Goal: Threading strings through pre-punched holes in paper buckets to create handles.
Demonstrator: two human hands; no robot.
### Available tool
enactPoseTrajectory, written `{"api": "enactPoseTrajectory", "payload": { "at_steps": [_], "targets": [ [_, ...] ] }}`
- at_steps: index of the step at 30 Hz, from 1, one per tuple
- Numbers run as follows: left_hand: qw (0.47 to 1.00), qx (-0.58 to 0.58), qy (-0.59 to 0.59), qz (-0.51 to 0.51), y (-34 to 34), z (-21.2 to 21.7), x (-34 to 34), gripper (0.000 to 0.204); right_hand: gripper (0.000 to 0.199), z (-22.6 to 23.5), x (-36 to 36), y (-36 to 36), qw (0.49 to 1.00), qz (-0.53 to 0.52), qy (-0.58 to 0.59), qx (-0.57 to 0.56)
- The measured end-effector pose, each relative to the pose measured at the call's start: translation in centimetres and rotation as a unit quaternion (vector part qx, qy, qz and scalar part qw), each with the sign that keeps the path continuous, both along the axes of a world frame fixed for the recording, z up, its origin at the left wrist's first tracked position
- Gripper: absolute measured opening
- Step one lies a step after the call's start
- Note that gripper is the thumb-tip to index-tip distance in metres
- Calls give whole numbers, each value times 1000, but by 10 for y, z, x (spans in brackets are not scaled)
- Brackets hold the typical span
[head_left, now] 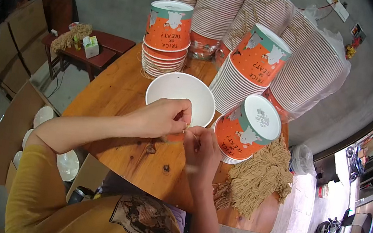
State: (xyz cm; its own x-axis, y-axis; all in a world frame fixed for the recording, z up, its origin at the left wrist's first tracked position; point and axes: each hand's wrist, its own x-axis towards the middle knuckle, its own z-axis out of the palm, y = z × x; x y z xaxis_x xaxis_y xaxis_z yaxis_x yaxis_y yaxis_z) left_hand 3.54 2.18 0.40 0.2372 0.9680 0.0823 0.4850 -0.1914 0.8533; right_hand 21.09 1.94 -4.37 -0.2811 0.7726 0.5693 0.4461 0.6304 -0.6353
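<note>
An orange paper bucket with a white inside [178,92] lies tipped on the table, its mouth facing up and away from me. At its near side my left hand [160,117] is closed in a pinch on a thin tan cord [186,128]. Fingertips of my right hand [203,151] meet the left ones there, also pinched on the cord. Most of the cord is hidden by the fingers. Just right of my right hand lies a heap of tan cords [258,178]. Beside it stands a short stack of upside-down printed buckets [241,131].
More bucket stacks stand at the back left [168,29] and back right [255,59], with tall plastic-wrapped stacks [311,62] behind. A wooden table [112,140] carries them. At left are a cardboard box [15,131] holding white buckets and a dark red bench [105,51].
</note>
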Motion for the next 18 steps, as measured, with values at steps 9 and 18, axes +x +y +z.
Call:
{"api": "enactPoseTrajectory", "payload": {
  "at_steps": [9,18],
  "targets": [
    [994,-5,-91,-68,5,-4,-4,15,9,-11,-1,6,974,15,152,-167],
    [982,-119,-131,-64,14,3,-2,21,10,-12,2,5,988,-8,117,-104]
  ]
}}
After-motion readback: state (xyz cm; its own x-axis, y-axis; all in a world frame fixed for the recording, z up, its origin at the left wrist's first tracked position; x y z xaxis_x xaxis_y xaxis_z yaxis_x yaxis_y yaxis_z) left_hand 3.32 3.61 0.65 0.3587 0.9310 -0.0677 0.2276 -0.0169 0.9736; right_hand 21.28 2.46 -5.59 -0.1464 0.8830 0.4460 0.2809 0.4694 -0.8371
